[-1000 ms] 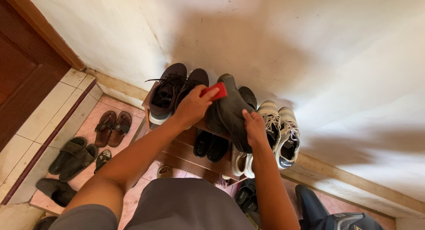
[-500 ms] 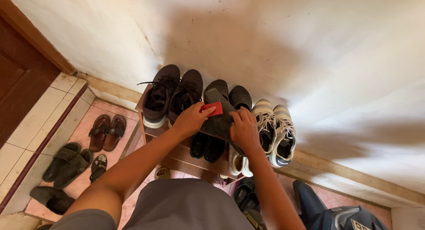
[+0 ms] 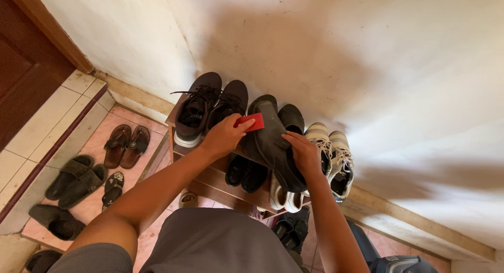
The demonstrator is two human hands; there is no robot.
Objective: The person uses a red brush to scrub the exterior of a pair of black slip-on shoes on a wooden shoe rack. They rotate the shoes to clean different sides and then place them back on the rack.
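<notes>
The left hand (image 3: 223, 137) pinches a small flat red rectangular pad (image 3: 251, 122) between thumb and fingertips, pressing it against the side of a black smooth leather shoe (image 3: 273, 141) that is tilted sole-outward above the top shelf of a low brown wooden shoe rack (image 3: 210, 181). The right hand (image 3: 303, 153) is curled around that same shoe from the other side, fingers spread over its edge, gripping it near the middle. Just beyond the left hand's knuckles stands a pair of dark lace-up canvas sneakers (image 3: 207, 107), and just beside the right hand, on its outer side, sits a pair of white sneakers with grey stripes and white laces (image 3: 333, 155). Behind the held shoe, toward the pale plaster wall (image 3: 367, 57), its black partner (image 3: 291, 118) rests on the shelf. Below the two hands, another dark pair (image 3: 245, 173) lies on the lower shelf. Well off to the left hand's outer side, brown sandals (image 3: 126, 146) and dark slippers (image 3: 73, 179) lie on the pink tiled floor (image 3: 157, 134).
</notes>
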